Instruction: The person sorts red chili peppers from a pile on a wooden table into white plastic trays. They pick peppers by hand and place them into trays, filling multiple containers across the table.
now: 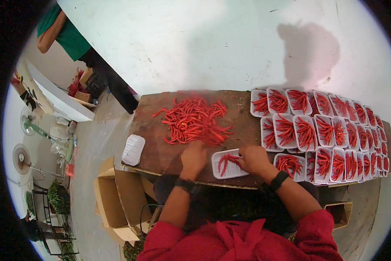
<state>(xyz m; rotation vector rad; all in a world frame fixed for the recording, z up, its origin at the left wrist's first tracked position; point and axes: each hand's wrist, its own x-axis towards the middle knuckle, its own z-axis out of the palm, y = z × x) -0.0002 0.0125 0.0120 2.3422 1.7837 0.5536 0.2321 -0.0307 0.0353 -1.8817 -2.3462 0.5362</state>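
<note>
A loose pile of red chili peppers [189, 120] lies on the brown tabletop [156, 156]. My left hand [194, 158] is at the pile's near edge; its fingers and the chilies just beyond them are blurred, so its grip is unclear. To its right sits a white foam tray [226, 172] holding a few red chilies [227, 160]. Over that tray's right side is my right hand [255, 159], fingertips at the chili ends and the rim. Whether they pinch a chili or the tray cannot be made out.
Rows of chili-filled foam trays [305, 132], some overlapping, cover the table's right side. An upturned foam tray [133, 150] lies at the left end. Below stands an open cardboard box [117, 199]. A person in green [73, 42] stands beyond the white wall [149, 42].
</note>
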